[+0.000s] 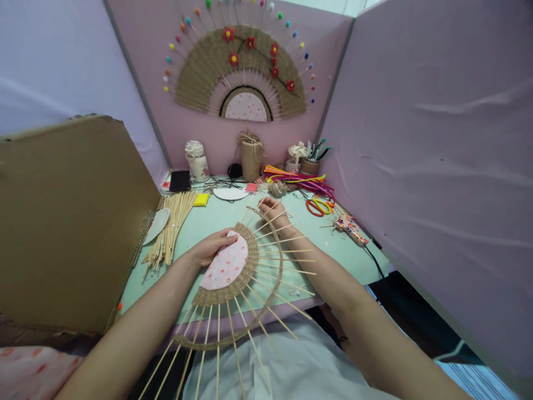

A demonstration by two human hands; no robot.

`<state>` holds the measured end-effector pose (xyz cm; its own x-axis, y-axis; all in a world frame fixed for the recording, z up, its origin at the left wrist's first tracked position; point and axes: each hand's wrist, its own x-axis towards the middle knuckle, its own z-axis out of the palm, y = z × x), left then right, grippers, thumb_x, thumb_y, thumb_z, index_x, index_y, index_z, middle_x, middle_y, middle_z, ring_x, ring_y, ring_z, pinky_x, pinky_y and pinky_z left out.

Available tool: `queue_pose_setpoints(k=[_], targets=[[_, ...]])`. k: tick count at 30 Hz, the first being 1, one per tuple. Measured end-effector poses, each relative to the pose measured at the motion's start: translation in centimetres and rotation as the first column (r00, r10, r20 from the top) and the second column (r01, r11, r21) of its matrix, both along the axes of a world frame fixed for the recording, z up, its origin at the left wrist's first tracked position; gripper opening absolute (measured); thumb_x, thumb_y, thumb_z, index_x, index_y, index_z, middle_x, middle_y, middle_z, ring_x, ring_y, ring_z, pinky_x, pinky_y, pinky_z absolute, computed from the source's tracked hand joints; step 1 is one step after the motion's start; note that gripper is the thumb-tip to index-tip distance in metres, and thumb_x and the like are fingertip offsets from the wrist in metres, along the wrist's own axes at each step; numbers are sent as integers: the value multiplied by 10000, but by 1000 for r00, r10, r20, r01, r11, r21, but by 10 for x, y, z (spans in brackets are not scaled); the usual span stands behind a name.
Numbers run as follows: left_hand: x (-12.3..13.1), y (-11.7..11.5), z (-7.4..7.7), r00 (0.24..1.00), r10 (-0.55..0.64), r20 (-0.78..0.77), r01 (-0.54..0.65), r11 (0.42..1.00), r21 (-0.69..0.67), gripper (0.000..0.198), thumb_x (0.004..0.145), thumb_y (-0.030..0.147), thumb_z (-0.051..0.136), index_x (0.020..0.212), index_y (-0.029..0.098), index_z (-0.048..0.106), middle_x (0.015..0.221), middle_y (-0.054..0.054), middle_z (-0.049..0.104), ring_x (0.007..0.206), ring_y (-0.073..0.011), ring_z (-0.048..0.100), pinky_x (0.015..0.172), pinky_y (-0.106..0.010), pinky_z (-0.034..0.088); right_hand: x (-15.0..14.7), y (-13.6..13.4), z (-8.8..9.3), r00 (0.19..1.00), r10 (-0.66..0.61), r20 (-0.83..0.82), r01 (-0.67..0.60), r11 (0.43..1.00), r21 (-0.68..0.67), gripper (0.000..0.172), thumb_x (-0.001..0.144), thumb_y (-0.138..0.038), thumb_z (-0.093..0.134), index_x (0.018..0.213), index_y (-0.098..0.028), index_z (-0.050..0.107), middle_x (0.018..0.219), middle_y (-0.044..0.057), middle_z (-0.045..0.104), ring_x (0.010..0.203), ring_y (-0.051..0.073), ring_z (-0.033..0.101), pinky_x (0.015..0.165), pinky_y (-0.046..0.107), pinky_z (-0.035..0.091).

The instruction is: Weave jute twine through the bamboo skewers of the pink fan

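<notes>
A half-round woven fan (250, 250) with a pink dotted cloth centre and thin wooden sticks spreading outward is tilted over the table's front edge. Twine is woven in a band round the centre, and a narrower twine strip crosses the sticks farther out. My left hand (214, 246) grips the fan at its cloth centre, thumb on top. At the far end of the outer twine strip, my right hand (272, 210) has its fingers pinched together among the stick tips. Whether they hold twine or a stick is too small to tell.
Behind lie a bundle of sticks (177, 222), a yellow packet (201, 200), a twine-wrapped jar (251, 158) and a white bottle (196, 162). Scissors (318, 208) and a glue gun (350, 229) are at right. A finished fan (200, 78) hangs on the back wall; cardboard (62, 228) stands left.
</notes>
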<state>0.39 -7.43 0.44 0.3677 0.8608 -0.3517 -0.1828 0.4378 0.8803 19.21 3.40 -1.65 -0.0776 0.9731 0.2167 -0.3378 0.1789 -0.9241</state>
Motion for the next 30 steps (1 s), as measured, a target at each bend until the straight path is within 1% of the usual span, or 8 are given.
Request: queue_pose_setpoints(k=[3,5,9,12,15,18,22,30], targets=[[-1,5,-2,1000,15,-6,-15,1000,15,282,649,272,773,767,132,558,615,21,605,491,-83,558,463,-180,423,2,0,5,999,-42,16,42,999,-4,174,588,-262,676,697,-180,567,600,-42,533,513,83,413,509,235,326],[-1,9,0,1000,15,-15,-15,999,34,255,656,271,765,758,122,585,624,7,620,510,-92,572,484,-190,436,1,1,6,999,-40,27,40,999,0,169,592,-261,670,698,-179,566,605,-42,533,516,83,412,513,234,322],[5,25,15,998,33,-62,-28,997,75,279,655,257,765,860,108,647,768,-50,691,633,-129,636,581,-217,480,-3,3,6,999,-9,41,8,1000,15,171,600,-271,668,700,-180,565,621,-39,541,533,87,427,526,236,332],[12,45,27,994,43,-105,-36,997,62,372,658,316,766,952,122,646,863,-99,710,726,-172,665,618,-252,493,-4,3,6,1000,13,23,-14,999,35,175,602,-276,677,695,-183,562,617,-43,537,529,85,427,527,234,343],[21,67,33,995,44,-87,-36,995,88,372,646,329,778,925,125,641,882,-102,707,781,-178,672,619,-237,485,-3,3,8,999,32,-16,-32,999,43,186,593,-272,694,687,-185,559,625,-43,549,538,87,452,540,235,374],[30,82,31,999,33,-38,-29,992,119,298,638,281,786,828,107,637,810,-75,693,713,-127,653,532,-172,434,-1,4,9,997,52,-56,-51,998,20,217,565,-270,721,693,-187,567,635,-37,567,554,99,490,562,251,419],[39,90,27,1000,11,-12,-9,990,140,259,625,218,789,789,109,622,720,-26,652,594,-66,603,409,-118,317,1,5,9,990,67,-121,-68,998,-3,274,533,-278,762,714,-194,574,644,-36,582,563,114,532,580,275,467],[36,91,22,996,-60,68,54,995,82,236,636,118,766,807,108,604,744,-39,639,537,-39,560,364,-80,277,-1,6,5,986,94,-136,-99,995,-28,335,525,-302,800,762,-200,586,663,-24,611,610,141,587,585,285,501]])
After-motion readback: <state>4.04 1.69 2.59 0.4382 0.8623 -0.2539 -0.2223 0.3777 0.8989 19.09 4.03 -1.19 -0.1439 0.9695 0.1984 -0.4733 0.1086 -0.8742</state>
